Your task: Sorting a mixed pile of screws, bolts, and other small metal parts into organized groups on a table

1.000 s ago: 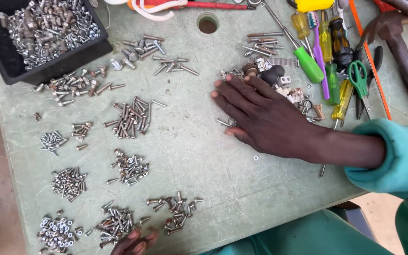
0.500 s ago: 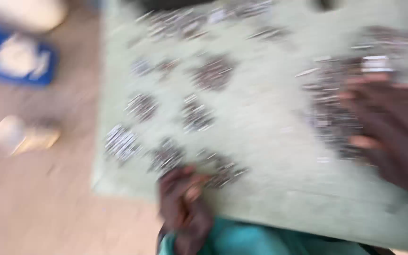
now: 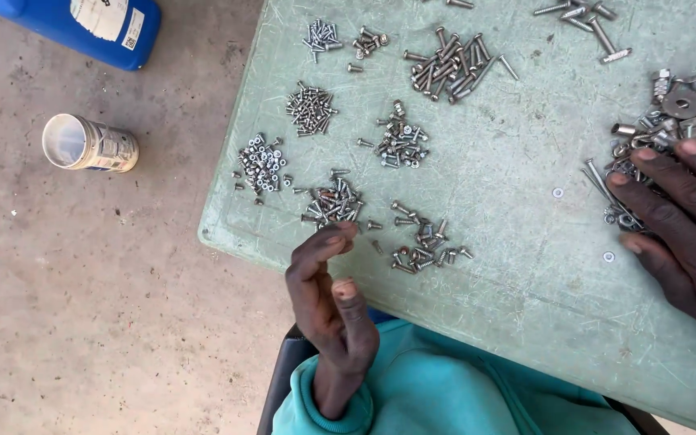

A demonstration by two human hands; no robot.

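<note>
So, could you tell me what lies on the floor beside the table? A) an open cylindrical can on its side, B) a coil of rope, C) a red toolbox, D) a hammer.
A: an open cylindrical can lies on its side on the concrete floor, left of the green table.

Between the left hand (image 3: 330,310) and the right hand (image 3: 678,221) the green worktop (image 3: 525,266) lies mostly bare, broken only by two small washers (image 3: 557,192) near the right fingertips. Ahead of the left hand, small screw piles (image 3: 332,203) crowd close together with narrow gaps between them. A heap of mixed hardware (image 3: 670,113) lies right at the right hand's fingertips.
</note>
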